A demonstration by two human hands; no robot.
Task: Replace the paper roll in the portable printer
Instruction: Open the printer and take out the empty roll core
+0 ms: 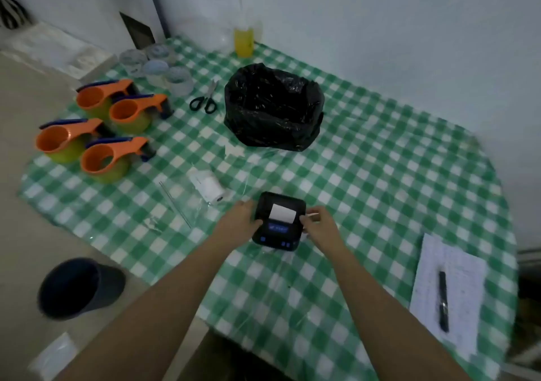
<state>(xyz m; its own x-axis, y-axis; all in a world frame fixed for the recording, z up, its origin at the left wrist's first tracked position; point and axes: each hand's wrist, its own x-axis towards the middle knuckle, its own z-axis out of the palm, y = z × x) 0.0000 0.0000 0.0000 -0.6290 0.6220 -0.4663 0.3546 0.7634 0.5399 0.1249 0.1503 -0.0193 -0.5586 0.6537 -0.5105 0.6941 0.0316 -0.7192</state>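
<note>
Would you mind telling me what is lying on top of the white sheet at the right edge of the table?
A black pen lies lengthwise on the white sheet. Nothing else shows on it. Whatever lies beneath the sheet is covered, and its print is too blurred to read.

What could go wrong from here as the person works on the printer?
1. The paper sticking out of the printer could tear or jam if pulled askew.
2. The left hand and right hand hold only its sides; it might slide on the glossy tablecloth.
3. The spare roll lies on its side and could roll away.
</note>
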